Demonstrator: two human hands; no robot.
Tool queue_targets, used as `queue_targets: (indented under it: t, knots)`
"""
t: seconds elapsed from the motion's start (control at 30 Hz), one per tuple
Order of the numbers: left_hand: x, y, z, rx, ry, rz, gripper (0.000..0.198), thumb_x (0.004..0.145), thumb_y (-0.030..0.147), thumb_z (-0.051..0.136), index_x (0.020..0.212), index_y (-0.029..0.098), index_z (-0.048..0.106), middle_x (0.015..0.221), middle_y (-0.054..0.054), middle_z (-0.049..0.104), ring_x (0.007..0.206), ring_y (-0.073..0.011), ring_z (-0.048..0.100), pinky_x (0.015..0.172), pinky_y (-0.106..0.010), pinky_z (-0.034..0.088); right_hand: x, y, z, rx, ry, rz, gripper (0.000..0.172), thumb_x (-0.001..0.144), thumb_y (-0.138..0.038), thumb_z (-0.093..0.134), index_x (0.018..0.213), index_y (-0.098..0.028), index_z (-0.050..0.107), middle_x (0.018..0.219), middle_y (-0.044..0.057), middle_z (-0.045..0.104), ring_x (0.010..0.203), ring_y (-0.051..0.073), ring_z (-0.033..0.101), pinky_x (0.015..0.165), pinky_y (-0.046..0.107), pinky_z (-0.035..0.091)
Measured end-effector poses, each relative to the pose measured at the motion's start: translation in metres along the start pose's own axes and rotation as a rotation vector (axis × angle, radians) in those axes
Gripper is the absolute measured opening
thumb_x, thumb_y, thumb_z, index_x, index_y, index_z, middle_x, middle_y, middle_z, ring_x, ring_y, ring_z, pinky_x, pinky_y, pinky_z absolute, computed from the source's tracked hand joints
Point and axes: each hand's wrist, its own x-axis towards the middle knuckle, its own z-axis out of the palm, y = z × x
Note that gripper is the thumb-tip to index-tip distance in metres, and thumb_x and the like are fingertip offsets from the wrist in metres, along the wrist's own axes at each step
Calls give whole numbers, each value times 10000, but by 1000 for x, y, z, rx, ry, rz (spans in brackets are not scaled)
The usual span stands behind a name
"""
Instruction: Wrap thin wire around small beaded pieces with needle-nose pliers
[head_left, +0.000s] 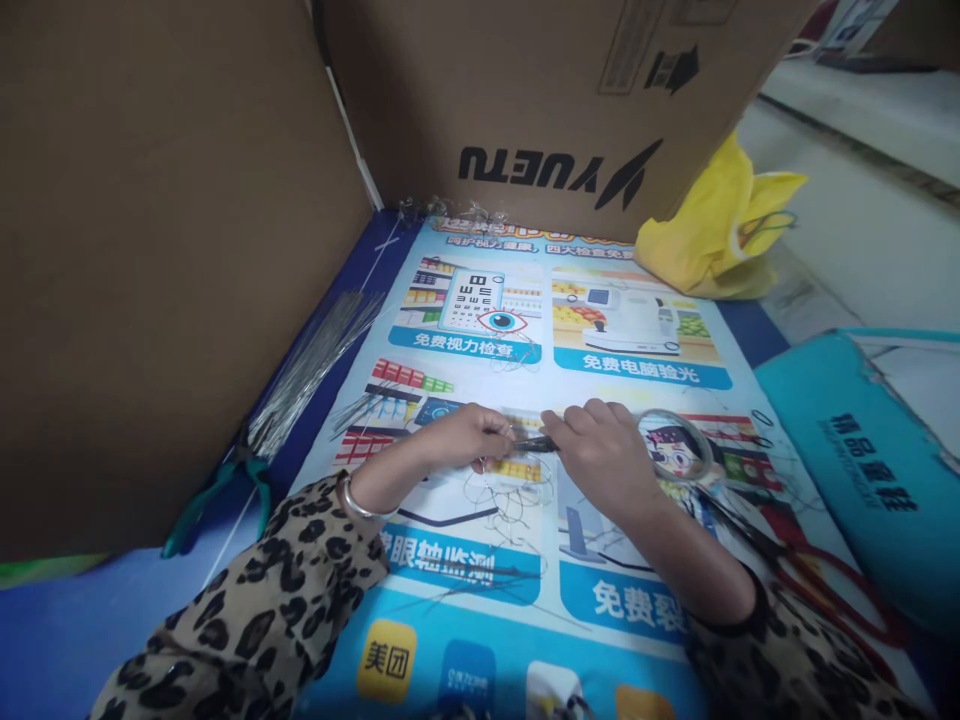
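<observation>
My left hand [465,438] and my right hand [606,448] meet over a printed poster [525,330] that covers the work surface. Both hands are closed in a pinch. The right hand grips a small dark tool [538,444] whose tip points at the left fingers. The left fingers pinch a thin wire piece [501,440] against that tip. Loose loops of thin wire [495,500] lie on the poster just under the hands. A silver bangle [358,500] sits on my left wrist, and both arms wear leopard-print sleeves.
A bundle of straight wires [315,365] lies left, with teal-handled pliers [217,495] at its near end. Cardboard boxes [540,100] wall off the left and back. A tape roll [675,445] sits by the right hand, red-handled scissors [817,580] lower right, a yellow bag [712,230], a teal sheet [862,470].
</observation>
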Motion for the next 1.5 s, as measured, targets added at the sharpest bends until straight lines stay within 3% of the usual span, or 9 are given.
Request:
queue_targets:
  t: [0.33, 0.77, 1.17, 1.37, 1.5]
  knots:
    - [-1, 4, 1, -4, 0, -39, 84, 711, 207, 551, 730, 140, 597, 479, 46, 534, 425, -62, 479, 455, -182, 402, 0, 1, 0, -41, 20, -20, 180, 854, -186, 502, 976, -199, 633, 709, 28, 561, 747, 185, 368, 697, 351, 216]
    - [0, 4, 3, -32, 51, -42, 58, 696, 183, 539, 698, 145, 583, 467, 47, 528, 405, -64, 476, 422, -176, 388, 0, -1, 3, -29, -49, 1, 207, 853, -153, 479, 980, -194, 637, 709, 40, 567, 741, 189, 381, 686, 344, 205]
    - [2, 1, 4, -79, 73, -19, 67, 687, 198, 559, 677, 143, 596, 469, 46, 529, 415, -65, 488, 419, -173, 395, 0, -1, 11, 74, -51, 70, 209, 820, -138, 505, 937, -209, 663, 691, 34, 599, 717, 185, 415, 672, 331, 212]
    - [3, 5, 5, -158, 113, -80, 64, 669, 173, 579, 666, 123, 618, 423, 38, 517, 359, -63, 458, 391, -180, 372, -1, 3, 17, 168, -83, 158, 338, 735, -96, 551, 1031, -211, 664, 732, 29, 631, 731, 185, 446, 672, 308, 234]
    - [3, 3, 4, -170, 110, -81, 83, 685, 170, 568, 678, 121, 635, 412, 31, 516, 362, -70, 469, 390, -181, 370, 0, 3, 15, 172, -83, 139, 326, 741, -111, 550, 1033, -200, 666, 749, 38, 630, 751, 191, 442, 673, 308, 237]
